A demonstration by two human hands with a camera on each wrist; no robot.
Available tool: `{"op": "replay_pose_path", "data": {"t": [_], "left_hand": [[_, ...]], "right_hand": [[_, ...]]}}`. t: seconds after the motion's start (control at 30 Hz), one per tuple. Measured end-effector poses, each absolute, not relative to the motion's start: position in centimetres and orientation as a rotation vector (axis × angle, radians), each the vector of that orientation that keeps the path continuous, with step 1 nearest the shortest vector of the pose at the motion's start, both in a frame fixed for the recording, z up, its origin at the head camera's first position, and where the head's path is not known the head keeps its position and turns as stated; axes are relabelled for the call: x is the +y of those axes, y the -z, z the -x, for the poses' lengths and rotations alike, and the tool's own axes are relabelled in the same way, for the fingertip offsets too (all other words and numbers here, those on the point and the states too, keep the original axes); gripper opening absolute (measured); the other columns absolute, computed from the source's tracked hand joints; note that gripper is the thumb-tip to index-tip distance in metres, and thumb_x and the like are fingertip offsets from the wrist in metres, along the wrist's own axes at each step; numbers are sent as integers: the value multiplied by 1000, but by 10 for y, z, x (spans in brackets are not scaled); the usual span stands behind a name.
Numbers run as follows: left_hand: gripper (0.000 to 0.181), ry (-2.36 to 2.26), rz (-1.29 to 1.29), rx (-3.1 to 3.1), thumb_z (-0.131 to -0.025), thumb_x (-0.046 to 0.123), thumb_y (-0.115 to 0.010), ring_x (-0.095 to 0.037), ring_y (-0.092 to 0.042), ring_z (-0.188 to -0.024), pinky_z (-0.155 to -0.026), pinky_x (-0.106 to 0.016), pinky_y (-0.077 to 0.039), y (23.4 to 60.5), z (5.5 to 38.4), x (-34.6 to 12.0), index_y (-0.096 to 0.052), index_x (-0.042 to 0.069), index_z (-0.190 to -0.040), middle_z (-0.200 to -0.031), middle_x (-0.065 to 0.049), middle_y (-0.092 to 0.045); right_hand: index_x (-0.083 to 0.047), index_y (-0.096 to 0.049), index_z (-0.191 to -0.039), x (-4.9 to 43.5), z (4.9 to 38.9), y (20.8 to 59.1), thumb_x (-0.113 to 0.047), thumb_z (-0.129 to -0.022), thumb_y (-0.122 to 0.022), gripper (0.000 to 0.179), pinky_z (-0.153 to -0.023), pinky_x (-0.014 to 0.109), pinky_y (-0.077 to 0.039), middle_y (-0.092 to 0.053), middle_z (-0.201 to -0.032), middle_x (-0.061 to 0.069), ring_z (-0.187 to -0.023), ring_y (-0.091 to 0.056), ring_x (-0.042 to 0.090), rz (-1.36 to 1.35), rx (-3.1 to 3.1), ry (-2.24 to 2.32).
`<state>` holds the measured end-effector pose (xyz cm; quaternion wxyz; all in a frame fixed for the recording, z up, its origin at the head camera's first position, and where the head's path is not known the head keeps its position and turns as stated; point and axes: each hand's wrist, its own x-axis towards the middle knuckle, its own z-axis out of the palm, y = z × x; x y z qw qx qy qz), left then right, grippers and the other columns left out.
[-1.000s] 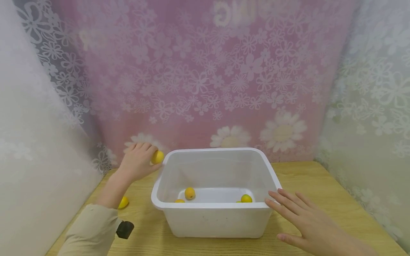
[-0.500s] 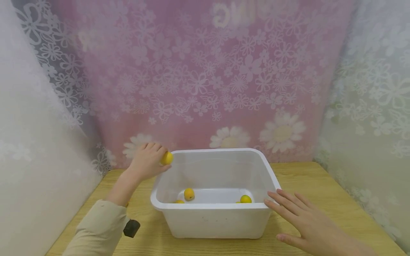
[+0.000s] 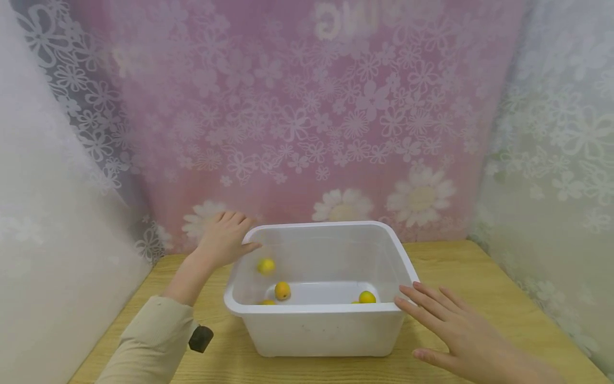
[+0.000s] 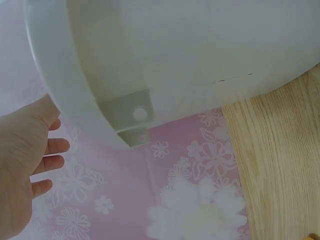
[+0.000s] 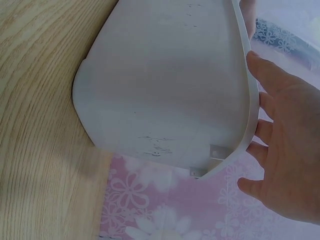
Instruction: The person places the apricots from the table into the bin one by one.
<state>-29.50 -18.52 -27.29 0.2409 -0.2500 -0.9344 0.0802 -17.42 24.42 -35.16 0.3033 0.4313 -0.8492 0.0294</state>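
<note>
A white plastic tub (image 3: 323, 333) stands on the wooden table. Just over its left rim my left hand (image 3: 223, 240) is spread, thumb and fingers apart, holding nothing. Below that hand a blurred yellow lemon (image 3: 266, 266) is in mid-air inside the tub. On the tub's floor an orange-yellow lemon (image 3: 282, 290) sits at left and a greenish-yellow lemon (image 3: 367, 297) at right. The front rim partly hides two more. My right hand (image 3: 460, 330) has straight fingers at the right rim; in the right wrist view the hand (image 5: 295, 145) has its fingertips against the tub's edge.
The wooden table (image 3: 460, 272) extends around the tub. Behind it hangs a pink flowered curtain (image 3: 288, 133), with pale flowered sheets at both sides. A small orange-yellow thing (image 4: 313, 236) shows at the left wrist view's lower right corner.
My left hand has carried the lemon right to the tub's left rim and let it go; the lemon is now below the hand. The right hand has stayed at the right rim.
</note>
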Motion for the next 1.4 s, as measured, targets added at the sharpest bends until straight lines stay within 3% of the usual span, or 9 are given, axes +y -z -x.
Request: {"op": "replay_pose_path", "data": {"t": [0.23, 0.4, 0.73, 1.0, 1.4], "left_hand": [[44, -199, 650, -2544, -82, 41, -68, -31, -54, -100, -88, -47, -41, 280, 292, -198, -63, 7, -109, -100, -11, -62], [49, -133, 551, -2598, -82, 40, -68, -35, -52, -105, -93, -52, -38, 290, 286, -216, -61, 4, -115, -106, -15, -61], [50, -129, 412, -2636, -81, 38, -69, -38, -54, -98, -86, -54, -41, 324, 276, -261, -58, 0, -112, -101, -18, -61], [53, -110, 334, -2691, -82, 36, -69, -42, -52, -102, -88, -58, -39, 351, 272, -287, -55, -3, -115, -107, -22, -59], [48, -42, 220, -2771, -80, 34, -71, -45, -53, -100, -86, -58, -39, 392, 265, -316, -57, -5, -102, -99, -23, -60]], "right_hand": [[-11, -41, -141, 244, 175, 352, -52, -84, -59, 73, -114, 23, -1, -37, -147, 7, -142, -14, 15, -1140, -2244, -80], [-10, -41, -141, 245, 176, 353, -53, -86, -56, 71, -114, 24, -2, -38, -146, 7, -142, -14, 14, -1143, -2233, -77], [-10, -41, -141, 244, 178, 353, -52, -86, -58, 71, -114, 25, -2, -36, -147, 6, -142, -15, 14, -1151, -2229, -83], [-10, -42, -141, 244, 178, 354, -51, -84, -60, 72, -114, 24, -2, -37, -147, 5, -142, -14, 13, -1146, -2224, -87], [-12, -39, -142, 244, 177, 353, -50, -82, -64, 76, -114, 23, 0, -32, -150, 2, -143, -11, 12, -1132, -2259, -65]]}}
